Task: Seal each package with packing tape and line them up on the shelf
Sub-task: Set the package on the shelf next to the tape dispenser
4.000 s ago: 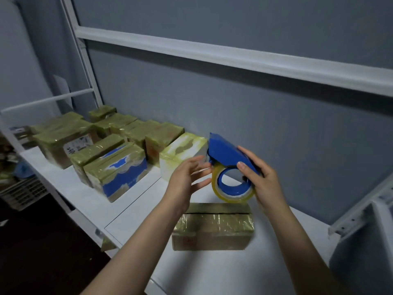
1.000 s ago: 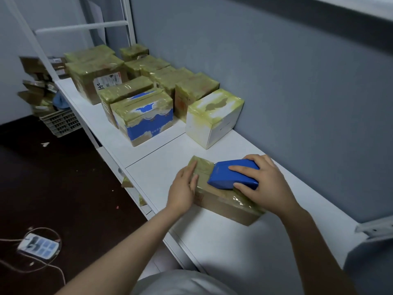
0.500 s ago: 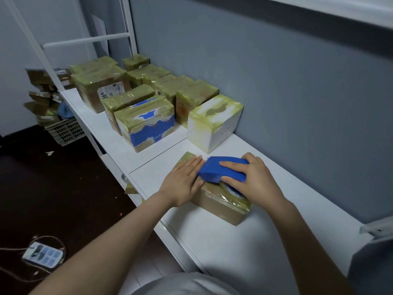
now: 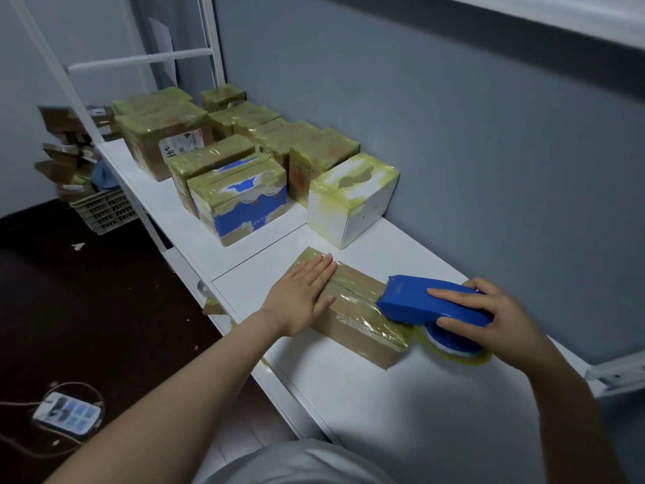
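Glistening tape-wrapped flat brown package [image 4: 354, 303]

Brown carton [image 4: 356, 286]: low, oblong, top skinned in yellowish clear tape. It lies flat on the white shelf [image 4: 384, 396] under the left hand [image 4: 300, 298].
Blue tape dispenser [image 4: 412, 302]: gripped by the right hand [image 4: 488, 319], nose on the carton's end, tape roll [image 4: 453, 349] hanging past that end.
Taped packages [image 4: 244, 190]: clustered beyond the left hand's fingertips, with the white box [image 4: 352, 197] nearest.
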